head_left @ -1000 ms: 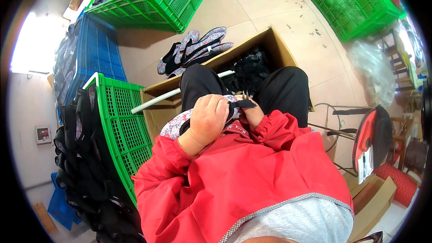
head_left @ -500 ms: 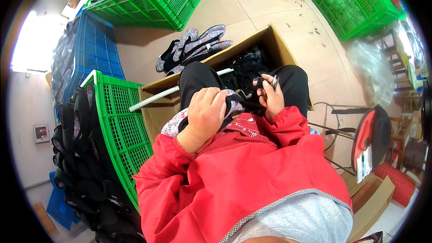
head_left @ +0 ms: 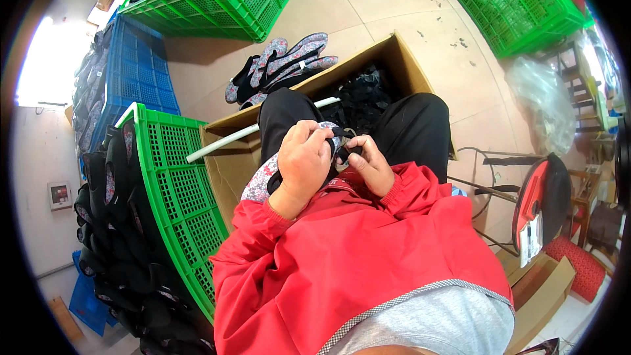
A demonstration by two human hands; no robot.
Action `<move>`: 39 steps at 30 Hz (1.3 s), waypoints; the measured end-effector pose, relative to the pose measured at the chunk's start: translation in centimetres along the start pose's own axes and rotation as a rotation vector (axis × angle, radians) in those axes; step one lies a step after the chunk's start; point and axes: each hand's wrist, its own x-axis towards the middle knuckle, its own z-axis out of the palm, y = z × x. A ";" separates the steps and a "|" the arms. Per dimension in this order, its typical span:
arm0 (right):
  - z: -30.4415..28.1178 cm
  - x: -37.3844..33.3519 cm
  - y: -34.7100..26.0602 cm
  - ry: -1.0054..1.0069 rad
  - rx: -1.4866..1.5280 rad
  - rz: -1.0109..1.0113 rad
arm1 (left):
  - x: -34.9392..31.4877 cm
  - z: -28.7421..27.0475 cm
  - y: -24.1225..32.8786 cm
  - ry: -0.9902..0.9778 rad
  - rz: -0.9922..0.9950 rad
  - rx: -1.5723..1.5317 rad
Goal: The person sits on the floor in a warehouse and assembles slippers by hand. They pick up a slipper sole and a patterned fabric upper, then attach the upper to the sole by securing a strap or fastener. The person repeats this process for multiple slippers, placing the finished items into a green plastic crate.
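Note:
Over my lap, my left hand (head_left: 303,161) is closed around a black shoe with a floral-patterned sole (head_left: 260,182). Most of the shoe is hidden beneath that hand and the red sleeve. My right hand (head_left: 369,165) is at the shoe's far end, fingers bent and pinched together close to its black edge. A small metal tool that looks like thread snips was in it a moment ago; now the fingers mostly cover whatever they hold. Between my knees stands an open cardboard box (head_left: 368,52) with black scraps (head_left: 368,95) inside.
Several floral-soled shoes (head_left: 289,66) lie on the floor beyond the box. A white tube (head_left: 223,143) crosses the box's left side. At left stand a green crate (head_left: 172,164), black shoes (head_left: 121,243) and a blue crate (head_left: 141,69). To the right is a round-seated stool (head_left: 545,197).
My right hand has come left and down from above my right knee to the shoe, its fingers closing in beside my left hand. The left hand has shifted slightly, still holding the shoe.

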 end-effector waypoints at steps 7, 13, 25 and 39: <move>1.4 0.0 1.0 0.115 -0.046 -0.002 | -0.3 0.9 0.1 0.035 -0.062 0.015; 1.4 0.1 2.3 0.164 -0.228 -0.046 | -0.2 1.3 0.0 0.051 -0.068 0.028; 2.5 0.4 2.7 0.257 -0.324 -0.126 | -0.1 1.6 -0.1 0.048 -0.115 0.009; 2.5 0.6 3.1 0.292 -0.370 -0.149 | 0.0 1.8 -0.1 0.039 -0.143 0.017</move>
